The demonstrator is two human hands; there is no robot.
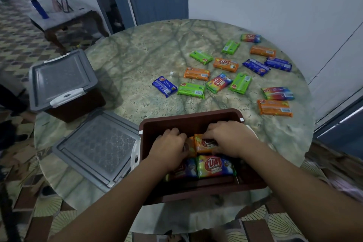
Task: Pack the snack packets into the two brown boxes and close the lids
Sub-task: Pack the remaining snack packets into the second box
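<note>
At the table's (pixel 137 55) left edge stands a closed brown box (pixel 76 107) with its grey lid (pixel 62 78) latched. Nearer, a second lid (pixel 98 147) lies swung open to the left of the open box (pixel 196 122) at the near edge. Inside it, the left hand (pixel 169 147) and right hand (pixel 229 137) both curl round an orange packet (pixel 204 144), though which fingers pinch it is blurred. Rainbow packets (pixel 214 165) lie below. The table's middle is bare; loose packets (pixel 220 82) scatter from there toward the right edge, apart from the box.
</note>
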